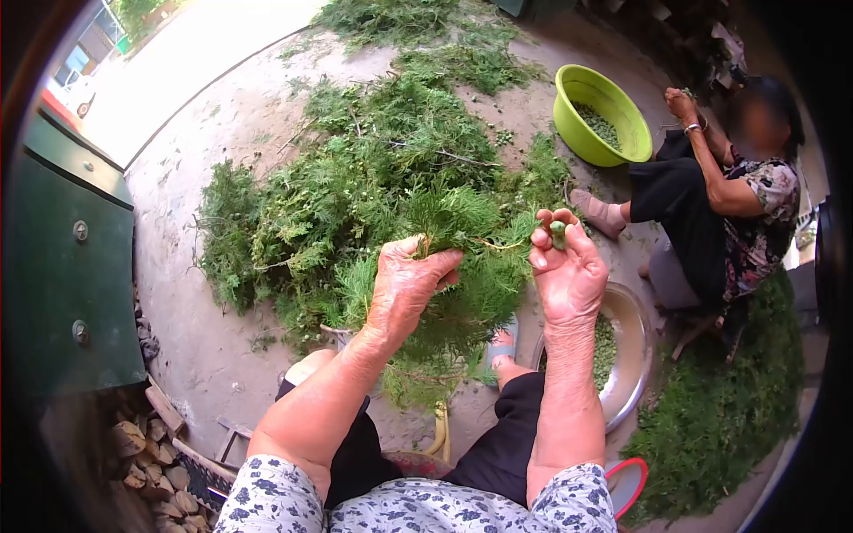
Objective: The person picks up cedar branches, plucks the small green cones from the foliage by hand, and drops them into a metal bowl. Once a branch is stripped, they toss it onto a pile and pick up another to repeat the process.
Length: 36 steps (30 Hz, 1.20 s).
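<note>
My left hand (404,284) is closed around the stem of a leafy evergreen branch (453,211), which looks like cypress or arborvitae. The sprays of the branch spread out in front of my knees. To its right, my right hand (569,271) is turned palm up with curled fingers, and a small green cone (558,229) sits pinched at the fingertips. A thin twig of the branch reaches toward these fingers. Below my right forearm stands a metal basin (641,373), partly hidden by the arm, with many small green cones (604,351) in it.
A heap of cut evergreen branches (355,186) covers the floor ahead. At the back right stands a lime-green basin (582,84) holding small green pieces. Another person (711,195) sits on the right, hands raised together. More greenery (720,426) lies there. Split firewood (155,466) is stacked lower left.
</note>
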Each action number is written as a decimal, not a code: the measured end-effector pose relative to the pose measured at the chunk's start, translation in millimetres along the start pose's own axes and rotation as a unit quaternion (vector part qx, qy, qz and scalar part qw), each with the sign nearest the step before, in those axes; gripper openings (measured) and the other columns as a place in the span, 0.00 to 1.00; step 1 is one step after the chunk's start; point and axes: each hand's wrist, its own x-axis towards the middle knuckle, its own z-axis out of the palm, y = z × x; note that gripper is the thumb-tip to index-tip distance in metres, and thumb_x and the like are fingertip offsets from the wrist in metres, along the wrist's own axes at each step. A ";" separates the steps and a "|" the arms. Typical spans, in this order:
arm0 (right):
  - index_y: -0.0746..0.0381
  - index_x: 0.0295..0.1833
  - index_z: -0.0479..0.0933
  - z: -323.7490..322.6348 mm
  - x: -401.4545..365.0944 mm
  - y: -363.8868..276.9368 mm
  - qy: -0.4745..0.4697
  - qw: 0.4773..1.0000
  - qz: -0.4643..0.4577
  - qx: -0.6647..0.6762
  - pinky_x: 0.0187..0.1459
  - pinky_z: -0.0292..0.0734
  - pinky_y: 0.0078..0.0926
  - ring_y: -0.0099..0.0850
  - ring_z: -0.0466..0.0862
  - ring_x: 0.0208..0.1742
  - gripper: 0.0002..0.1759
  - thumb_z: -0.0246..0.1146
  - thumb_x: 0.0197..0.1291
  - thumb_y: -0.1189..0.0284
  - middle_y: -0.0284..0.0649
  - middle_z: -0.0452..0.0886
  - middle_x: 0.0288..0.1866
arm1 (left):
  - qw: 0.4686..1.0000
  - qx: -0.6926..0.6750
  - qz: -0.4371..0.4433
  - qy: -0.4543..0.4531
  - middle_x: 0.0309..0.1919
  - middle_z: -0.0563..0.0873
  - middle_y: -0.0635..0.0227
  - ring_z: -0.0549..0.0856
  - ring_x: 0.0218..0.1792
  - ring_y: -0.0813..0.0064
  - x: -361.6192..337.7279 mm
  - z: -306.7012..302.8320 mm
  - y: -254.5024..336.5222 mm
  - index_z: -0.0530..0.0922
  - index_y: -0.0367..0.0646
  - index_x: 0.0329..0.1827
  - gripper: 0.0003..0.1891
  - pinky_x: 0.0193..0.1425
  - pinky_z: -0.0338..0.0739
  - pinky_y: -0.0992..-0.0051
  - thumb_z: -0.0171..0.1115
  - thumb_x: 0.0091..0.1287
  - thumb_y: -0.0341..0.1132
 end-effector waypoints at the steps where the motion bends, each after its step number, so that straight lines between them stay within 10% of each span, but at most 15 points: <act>1: 0.63 0.42 0.73 1.3 -2.9 -0.8 -0.014 1.000 -0.002 0.004 0.25 0.67 0.18 0.25 0.77 0.29 0.10 0.60 0.61 0.68 0.36 0.77 0.33 | 1.000 0.007 0.010 -0.003 0.23 0.82 0.72 0.77 0.22 0.82 0.6 0.4 -0.7 0.81 0.38 0.29 0.01 0.26 0.70 0.80 0.64 0.55 0.24; 5: 0.65 0.39 0.77 13.0 -16.6 1.7 -0.031 0.957 -0.061 -0.283 0.20 0.62 0.10 0.15 0.73 0.21 0.05 0.63 0.57 0.77 0.32 0.76 0.34 | 0.997 0.060 0.042 0.001 0.26 0.83 0.72 0.78 0.23 0.83 4.0 -0.4 -9.2 0.82 0.38 0.33 0.04 0.28 0.72 0.81 0.64 0.55 0.25; 12: 0.65 0.43 0.78 20.1 -15.7 29.3 -0.133 0.759 -0.237 -0.591 0.36 0.72 0.24 0.29 0.77 0.33 0.15 0.67 0.47 0.79 0.39 0.76 0.32 | 0.993 0.098 0.063 -0.036 0.25 0.83 0.73 0.78 0.24 0.85 1.3 4.1 -8.9 0.82 0.38 0.33 0.03 0.29 0.72 0.82 0.62 0.58 0.27; 22: 0.67 0.42 0.78 8.3 -11.7 41.7 -0.132 0.817 -0.229 -0.512 0.30 0.70 0.20 0.25 0.75 0.28 0.12 0.66 0.50 0.78 0.35 0.76 0.29 | 0.995 0.038 -0.011 -0.093 0.21 0.79 0.73 0.76 0.23 0.83 1.8 1.9 5.8 0.80 0.38 0.30 0.04 0.28 0.70 0.80 0.65 0.58 0.30; 24: 0.65 0.40 0.78 16.1 -19.2 38.6 -0.012 0.954 0.045 -0.297 0.23 0.66 0.12 0.18 0.72 0.23 0.07 0.64 0.55 0.77 0.32 0.76 0.28 | 0.994 0.016 -0.022 -0.105 0.21 0.79 0.73 0.76 0.23 0.82 1.1 1.6 8.7 0.80 0.38 0.30 0.04 0.28 0.70 0.80 0.65 0.57 0.30; 26: 0.63 0.39 0.76 13.0 -17.6 42.2 -0.013 0.963 0.048 -0.266 0.19 0.61 0.08 0.14 0.69 0.20 0.05 0.62 0.59 0.73 0.29 0.75 0.26 | 0.994 0.007 -0.039 -0.102 0.22 0.79 0.72 0.76 0.23 0.80 -0.2 2.7 10.5 0.79 0.39 0.28 0.04 0.29 0.70 0.78 0.66 0.56 0.30; 30: 0.62 0.40 0.73 -3.5 -6.6 35.5 -0.059 0.996 0.052 -0.028 0.21 0.64 0.16 0.20 0.73 0.25 0.10 0.61 0.61 0.67 0.31 0.73 0.25 | 0.994 -0.028 -0.061 -0.081 0.21 0.79 0.72 0.75 0.23 0.81 2.6 -4.2 3.3 0.79 0.39 0.27 0.05 0.29 0.70 0.79 0.64 0.58 0.30; 32: 0.62 0.41 0.72 -3.9 -3.6 26.4 -0.039 0.998 0.041 -0.011 0.24 0.67 0.21 0.23 0.75 0.27 0.08 0.59 0.63 0.68 0.33 0.75 0.27 | 0.962 0.196 0.118 -0.147 0.21 0.80 0.73 0.76 0.22 0.82 3.7 -7.9 -0.1 0.79 0.38 0.28 0.06 0.29 0.70 0.80 0.63 0.60 0.31; 36: 0.63 0.41 0.73 -2.5 -4.8 2.9 -0.028 0.998 0.035 0.041 0.27 0.69 0.26 0.32 0.78 0.31 0.08 0.57 0.61 0.70 0.43 0.78 0.39 | 0.986 0.108 0.021 -0.123 0.22 0.81 0.73 0.78 0.23 0.83 0.3 0.8 8.2 0.79 0.37 0.29 0.04 0.29 0.72 0.79 0.62 0.60 0.29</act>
